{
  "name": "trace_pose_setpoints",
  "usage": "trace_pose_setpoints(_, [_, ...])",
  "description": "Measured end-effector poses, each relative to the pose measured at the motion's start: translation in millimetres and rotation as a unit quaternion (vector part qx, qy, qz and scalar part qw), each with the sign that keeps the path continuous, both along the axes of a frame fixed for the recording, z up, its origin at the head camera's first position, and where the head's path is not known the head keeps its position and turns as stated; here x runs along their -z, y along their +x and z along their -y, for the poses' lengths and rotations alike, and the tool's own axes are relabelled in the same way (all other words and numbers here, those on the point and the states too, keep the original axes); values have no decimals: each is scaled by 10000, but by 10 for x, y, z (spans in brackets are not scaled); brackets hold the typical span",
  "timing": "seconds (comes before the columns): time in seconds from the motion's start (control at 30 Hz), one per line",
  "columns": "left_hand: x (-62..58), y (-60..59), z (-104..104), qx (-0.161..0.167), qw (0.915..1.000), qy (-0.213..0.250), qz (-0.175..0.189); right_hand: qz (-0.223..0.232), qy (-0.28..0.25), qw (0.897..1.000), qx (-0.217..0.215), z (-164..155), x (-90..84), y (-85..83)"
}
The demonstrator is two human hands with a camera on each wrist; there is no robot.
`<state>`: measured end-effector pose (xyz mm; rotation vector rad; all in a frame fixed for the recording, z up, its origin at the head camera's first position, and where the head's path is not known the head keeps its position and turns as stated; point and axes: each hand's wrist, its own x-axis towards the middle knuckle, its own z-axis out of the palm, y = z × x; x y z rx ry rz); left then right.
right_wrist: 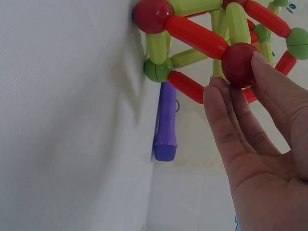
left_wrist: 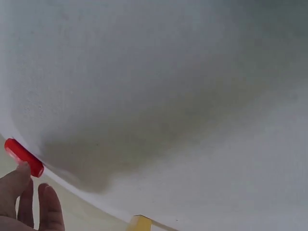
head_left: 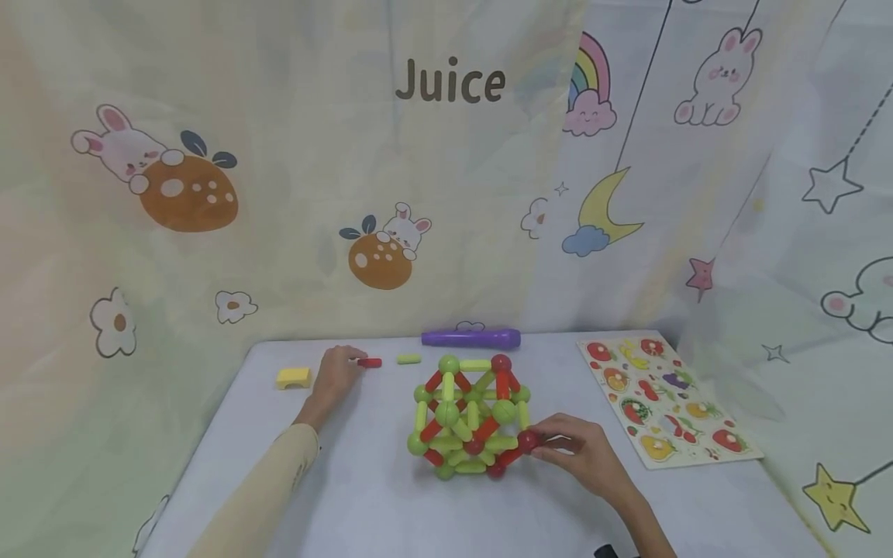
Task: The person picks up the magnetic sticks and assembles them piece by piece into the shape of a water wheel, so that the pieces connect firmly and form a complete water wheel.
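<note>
A ball-and-rod structure (head_left: pixel 472 445) of green and red balls joined by light green and red rods stands mid-table. On its right side, my right hand (head_left: pixel 582 453) pinches a dark red corner ball (right_wrist: pixel 239 65) between thumb and fingers, the ball still joined to its rods. Toward the back left, my left hand (head_left: pixel 336 378) holds a loose red rod (left_wrist: pixel 24 157) by one end at the fingertips; the thumb shows against it in the left wrist view. A loose light green rod (head_left: pixel 408 359) lies just right of the red one.
A purple microphone-shaped object (head_left: pixel 470 339) lies at the table's back edge. Left of my left hand sits a yellow arch block (head_left: pixel 294 378). A fruit picture board (head_left: pixel 666 403) lies at the right edge. A printed curtain (head_left: pixel 293 170) hangs behind.
</note>
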<state>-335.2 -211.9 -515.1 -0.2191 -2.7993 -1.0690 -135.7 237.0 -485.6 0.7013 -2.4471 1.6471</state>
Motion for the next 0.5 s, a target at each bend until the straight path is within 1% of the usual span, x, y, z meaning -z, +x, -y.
trace_pose_setpoints(0.07, [5, 2, 13, 31, 9999, -120, -57, 8, 1, 10000, -20, 5, 0, 1])
trace_pose_setpoints(0.2, [32, 11, 46, 52, 9996, -269, 36, 18, -5, 10000, -47, 21, -5, 5])
trace_pose_setpoints(0.3, [50, 32, 66, 45, 9997, -220, 125, -13, 11, 10000, -44, 27, -6, 8])
trace_pose_setpoints(0.4, [63, 72, 74, 101, 9999, -70, 1, -18, 7, 10000, -25, 20, -3, 10])
trace_pose_setpoints(0.5, [52, 156, 60, 201, 9993, 142, -267, -14, -8, 10000, -20, 1, 0, 10])
